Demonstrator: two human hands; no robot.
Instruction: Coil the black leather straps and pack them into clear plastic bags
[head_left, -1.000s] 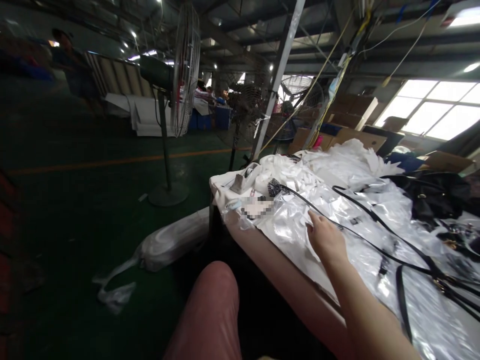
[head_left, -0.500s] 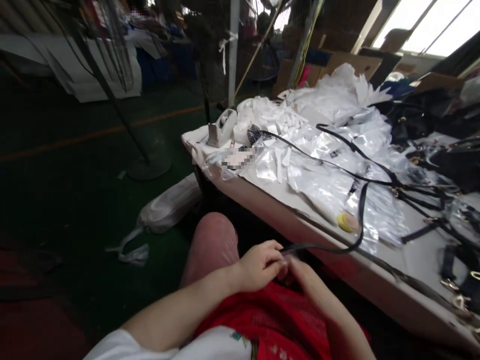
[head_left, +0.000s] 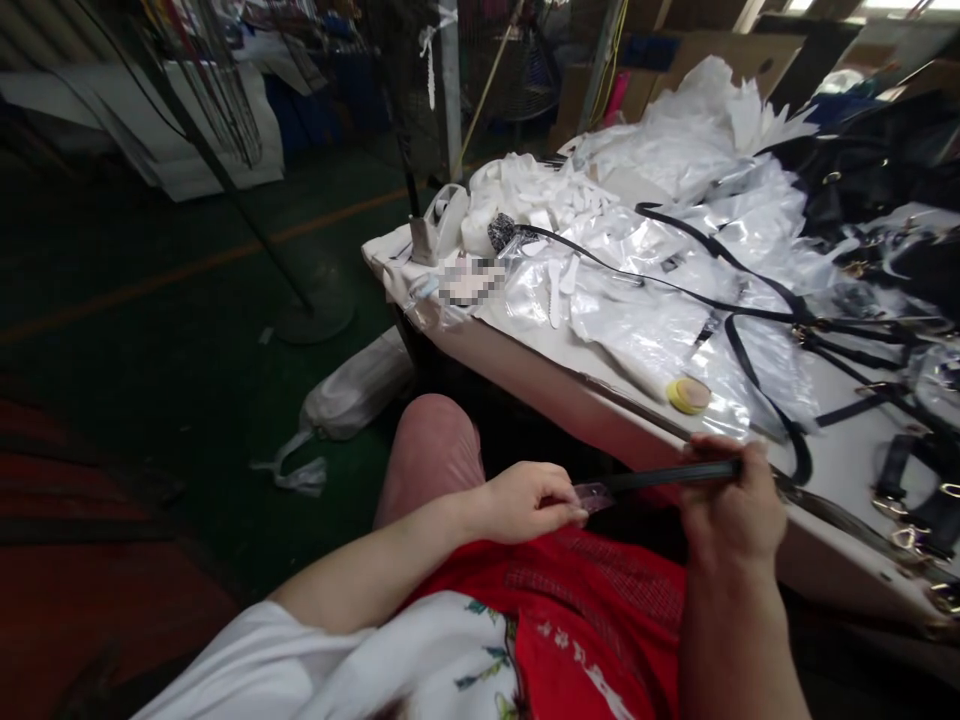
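A black strap [head_left: 667, 477] runs taut between my two hands above the red apron. My left hand [head_left: 529, 500] is closed in a pinch on a small clear plastic piece [head_left: 594, 497], which sits at the strap's end; whether it wraps the strap cannot be told. Farther right, at the table's front edge, my right hand [head_left: 733, 505] is closed round the strap, thumb on top. Beyond that hand the strap curves over the table edge towards other black straps [head_left: 825, 350] with metal fittings.
The white table [head_left: 510, 375] carries clear plastic bags [head_left: 630, 320], a yellow tape roll [head_left: 688, 395], a tape dispenser [head_left: 435, 228] and a heap of white scraps. Dark bags [head_left: 885, 190] are piled at the back right. A wrapped white bundle [head_left: 356, 390] lies on the floor.
My right hand has moved right and slightly up along the strap, away from my left hand. A straight strap length and the clear plastic piece now show between them. The view has shifted slightly.
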